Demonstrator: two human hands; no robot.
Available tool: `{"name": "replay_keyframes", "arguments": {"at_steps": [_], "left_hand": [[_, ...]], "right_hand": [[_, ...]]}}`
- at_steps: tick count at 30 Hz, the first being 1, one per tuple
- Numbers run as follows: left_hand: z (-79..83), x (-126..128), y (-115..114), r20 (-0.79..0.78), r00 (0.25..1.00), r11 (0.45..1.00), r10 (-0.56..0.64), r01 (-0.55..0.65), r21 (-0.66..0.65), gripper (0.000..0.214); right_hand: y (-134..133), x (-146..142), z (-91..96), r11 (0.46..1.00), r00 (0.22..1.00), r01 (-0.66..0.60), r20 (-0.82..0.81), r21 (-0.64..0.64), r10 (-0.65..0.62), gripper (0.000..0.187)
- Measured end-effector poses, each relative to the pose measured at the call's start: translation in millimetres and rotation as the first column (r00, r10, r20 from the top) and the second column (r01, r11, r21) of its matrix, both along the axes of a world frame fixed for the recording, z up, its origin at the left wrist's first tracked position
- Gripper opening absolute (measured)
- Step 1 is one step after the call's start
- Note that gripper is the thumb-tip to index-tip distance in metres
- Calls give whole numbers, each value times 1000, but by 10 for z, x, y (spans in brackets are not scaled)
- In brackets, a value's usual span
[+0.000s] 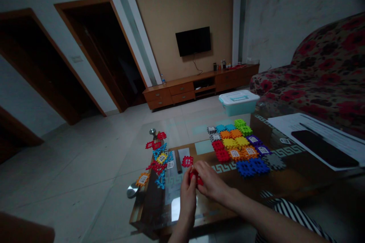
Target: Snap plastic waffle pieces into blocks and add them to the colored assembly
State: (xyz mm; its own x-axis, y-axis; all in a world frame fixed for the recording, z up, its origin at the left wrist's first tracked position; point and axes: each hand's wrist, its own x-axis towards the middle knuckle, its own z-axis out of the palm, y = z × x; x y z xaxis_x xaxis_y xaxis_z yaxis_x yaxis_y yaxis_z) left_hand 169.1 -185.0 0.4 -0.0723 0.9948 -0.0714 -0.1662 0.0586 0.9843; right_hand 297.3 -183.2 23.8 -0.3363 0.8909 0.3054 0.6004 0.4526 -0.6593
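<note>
Both my hands meet over the near edge of a glass coffee table. My left hand and my right hand are closed together on a small red interlocking plastic tile. A loose red tile lies just beyond my fingers. To the left sits a jumble of red, blue, yellow and orange tiles. To the right, sorted rows of coloured tiles lie flat on the glass.
A teal storage box with a white lid stands at the table's far edge. Papers and a black phone lie at the right. A flowered sofa stands behind. A wooden cabinet under a wall television is across the tiled floor.
</note>
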Motion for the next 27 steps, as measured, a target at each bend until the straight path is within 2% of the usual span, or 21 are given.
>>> {"name": "replay_keyframes", "arguments": {"at_steps": [3,9,14,19,24,27], "left_hand": [[-65,-15,32,-14,999,998,-35,34,-50,36],[-61,27,37,46,998,995,-50,54,-87,40],[-62,46,23,78,996,994,-47,54,-93,37],[-110,50,19,105,992,990,-71,83,-113,42],[-82,69,-6,102,985,985,-139,148,-85,39],[-61,71,-12,105,985,984,-135,145,-101,42]], "right_hand": [[-39,25,-27,999,997,-39,60,7,39,42],[-98,55,-3,998,974,60,218,10,-61,43],[-111,86,35,996,947,32,316,80,-56,36],[-104,131,34,994,945,7,325,107,-42,35],[-79,173,49,996,957,-5,291,86,-20,36],[-48,191,66,997,959,-28,285,68,7,36]]}}
